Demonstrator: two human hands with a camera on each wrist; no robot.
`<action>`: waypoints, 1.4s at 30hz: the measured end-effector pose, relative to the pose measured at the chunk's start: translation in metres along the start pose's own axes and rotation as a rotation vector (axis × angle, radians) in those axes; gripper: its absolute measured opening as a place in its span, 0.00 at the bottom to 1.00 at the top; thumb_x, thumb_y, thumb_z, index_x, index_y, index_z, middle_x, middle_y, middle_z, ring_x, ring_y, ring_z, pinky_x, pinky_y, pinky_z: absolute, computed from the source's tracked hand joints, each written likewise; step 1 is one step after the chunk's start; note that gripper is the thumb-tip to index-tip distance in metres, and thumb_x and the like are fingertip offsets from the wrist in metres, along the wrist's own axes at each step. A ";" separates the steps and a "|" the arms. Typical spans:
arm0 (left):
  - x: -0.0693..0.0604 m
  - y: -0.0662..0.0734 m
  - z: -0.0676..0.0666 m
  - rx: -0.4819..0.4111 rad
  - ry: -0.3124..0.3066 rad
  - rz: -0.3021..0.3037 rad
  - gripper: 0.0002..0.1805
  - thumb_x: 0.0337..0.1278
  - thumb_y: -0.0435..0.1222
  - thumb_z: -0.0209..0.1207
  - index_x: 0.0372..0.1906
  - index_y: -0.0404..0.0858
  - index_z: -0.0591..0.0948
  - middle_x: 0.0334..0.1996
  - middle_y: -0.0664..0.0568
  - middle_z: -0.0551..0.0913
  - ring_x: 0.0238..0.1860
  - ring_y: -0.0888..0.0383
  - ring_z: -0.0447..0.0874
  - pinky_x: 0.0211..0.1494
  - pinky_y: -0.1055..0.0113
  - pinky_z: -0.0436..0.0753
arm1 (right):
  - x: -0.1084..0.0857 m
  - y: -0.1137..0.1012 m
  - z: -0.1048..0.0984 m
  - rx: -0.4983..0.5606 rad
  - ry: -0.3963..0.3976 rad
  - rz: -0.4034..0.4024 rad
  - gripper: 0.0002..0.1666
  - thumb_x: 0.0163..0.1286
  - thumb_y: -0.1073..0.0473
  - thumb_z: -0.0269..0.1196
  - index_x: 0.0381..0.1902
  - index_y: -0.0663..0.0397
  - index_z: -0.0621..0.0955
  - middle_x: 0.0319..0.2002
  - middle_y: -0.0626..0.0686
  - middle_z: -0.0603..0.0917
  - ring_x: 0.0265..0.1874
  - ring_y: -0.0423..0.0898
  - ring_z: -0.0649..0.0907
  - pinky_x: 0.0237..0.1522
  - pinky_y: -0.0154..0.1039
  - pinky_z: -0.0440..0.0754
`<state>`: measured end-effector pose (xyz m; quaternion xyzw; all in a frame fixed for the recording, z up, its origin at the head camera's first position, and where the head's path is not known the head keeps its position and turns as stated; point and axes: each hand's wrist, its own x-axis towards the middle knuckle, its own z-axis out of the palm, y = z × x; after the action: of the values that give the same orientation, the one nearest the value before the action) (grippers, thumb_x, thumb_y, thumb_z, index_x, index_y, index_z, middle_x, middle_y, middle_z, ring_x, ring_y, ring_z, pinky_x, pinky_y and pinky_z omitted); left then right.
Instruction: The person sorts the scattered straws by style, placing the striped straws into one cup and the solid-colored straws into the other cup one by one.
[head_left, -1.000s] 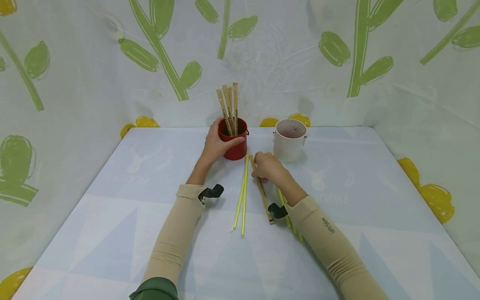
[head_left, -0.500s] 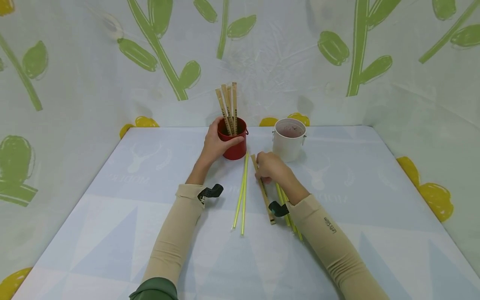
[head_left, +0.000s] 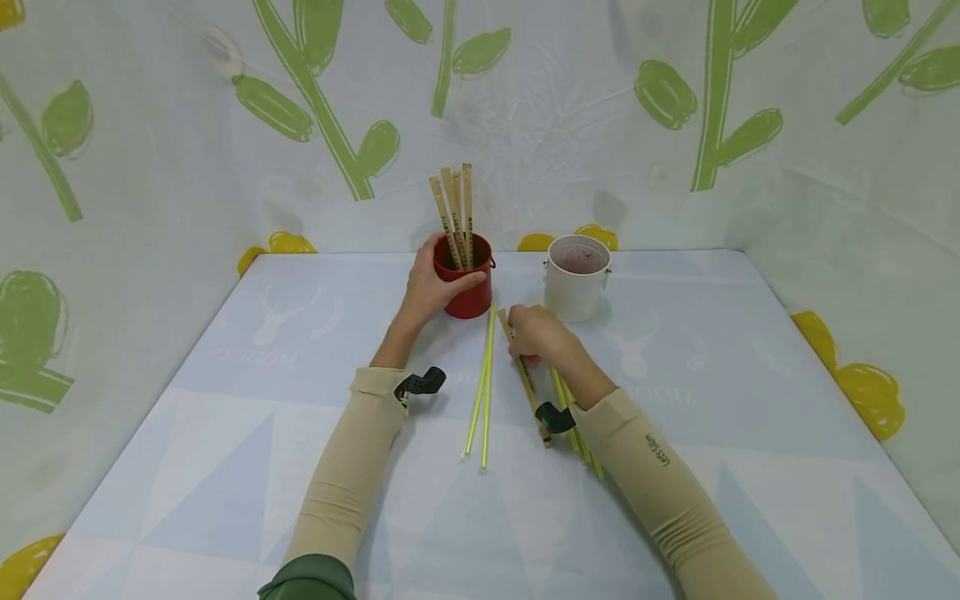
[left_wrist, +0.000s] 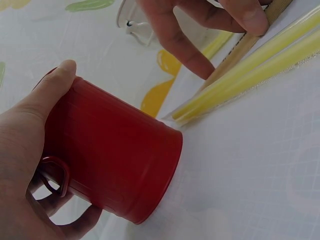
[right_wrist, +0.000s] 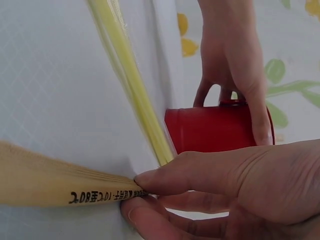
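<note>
My left hand (head_left: 429, 287) grips the side of a red bucket (head_left: 471, 302), thumb at the rim, fingers mostly hidden around the far side. Several paper-wrapped straws (head_left: 454, 208) stand upright in that bucket. Between thumb and fingers, my right hand (head_left: 542, 332) pinches one paper-wrapped straw (head_left: 528, 383) near its far end; it lies along the table. Dark print shows on its paper wrapper (right_wrist: 50, 185) in the right wrist view. Two yellow straws (head_left: 487, 408) in clear wrappers lie between the hands. More yellow straws (head_left: 587, 454) lie partly hidden beneath the right forearm.
A white bucket (head_left: 572, 292) with wire handle fittings stands just beyond the right hand. The pale blue-and-white tabletop (head_left: 285, 467) meets a leaf-patterned backdrop (head_left: 540, 125) behind both buckets.
Barely anything differs. The right hand and its paper-wrapped straw shift slightly right, then back left. The left hand keeps its grip on the red bucket.
</note>
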<state>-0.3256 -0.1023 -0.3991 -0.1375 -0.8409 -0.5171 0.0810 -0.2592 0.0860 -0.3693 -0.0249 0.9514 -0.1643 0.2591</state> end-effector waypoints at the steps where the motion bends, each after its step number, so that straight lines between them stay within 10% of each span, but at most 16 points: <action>1: 0.000 0.000 0.000 -0.001 0.001 0.000 0.51 0.46 0.56 0.71 0.73 0.50 0.57 0.68 0.52 0.66 0.67 0.56 0.66 0.63 0.53 0.79 | 0.000 0.000 0.000 -0.004 0.000 -0.006 0.25 0.65 0.59 0.66 0.58 0.56 0.73 0.39 0.58 0.82 0.20 0.44 0.84 0.22 0.31 0.82; 42: 0.000 -0.001 0.000 -0.044 -0.007 0.009 0.50 0.46 0.56 0.71 0.72 0.51 0.58 0.67 0.53 0.66 0.66 0.56 0.67 0.65 0.52 0.78 | -0.001 0.001 0.002 0.063 -0.032 0.018 0.35 0.65 0.53 0.67 0.66 0.53 0.67 0.43 0.58 0.80 0.25 0.46 0.84 0.30 0.34 0.85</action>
<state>-0.3255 -0.1028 -0.3995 -0.1450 -0.8290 -0.5345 0.0774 -0.2572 0.0860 -0.3710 -0.0108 0.9417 -0.1916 0.2764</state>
